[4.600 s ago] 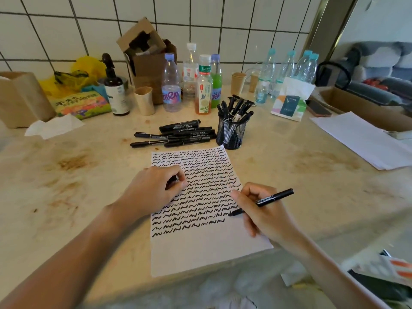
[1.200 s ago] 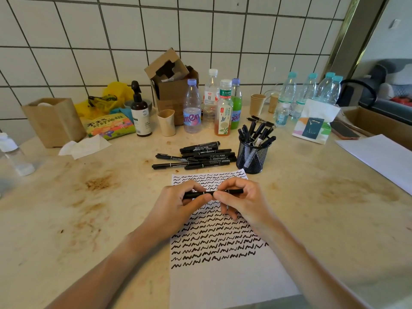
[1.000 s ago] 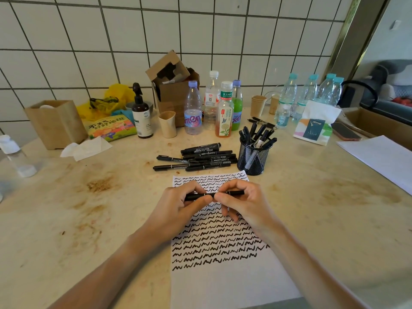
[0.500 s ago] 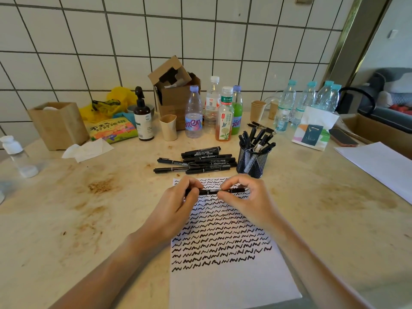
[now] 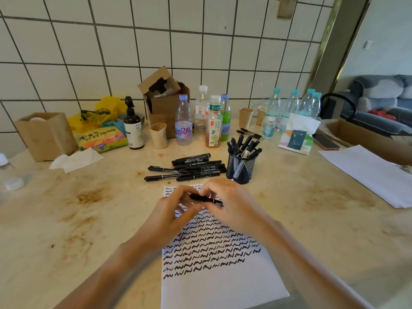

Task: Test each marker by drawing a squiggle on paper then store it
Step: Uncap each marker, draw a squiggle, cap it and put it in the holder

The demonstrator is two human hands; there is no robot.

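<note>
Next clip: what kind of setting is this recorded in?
Probably a home, at a counter or table used as a makeshift work spot: a white tiled wall behind the stone-look tabletop, a grey sofa through the opening at right, drink bottles along the wall.

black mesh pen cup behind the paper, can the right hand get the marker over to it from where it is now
Probably yes. The black mesh pen cup stands just beyond the right hand, with only bare tabletop between them. The catch: the left hand also grips the black marker, and the cup already looks crowded with markers.
</note>
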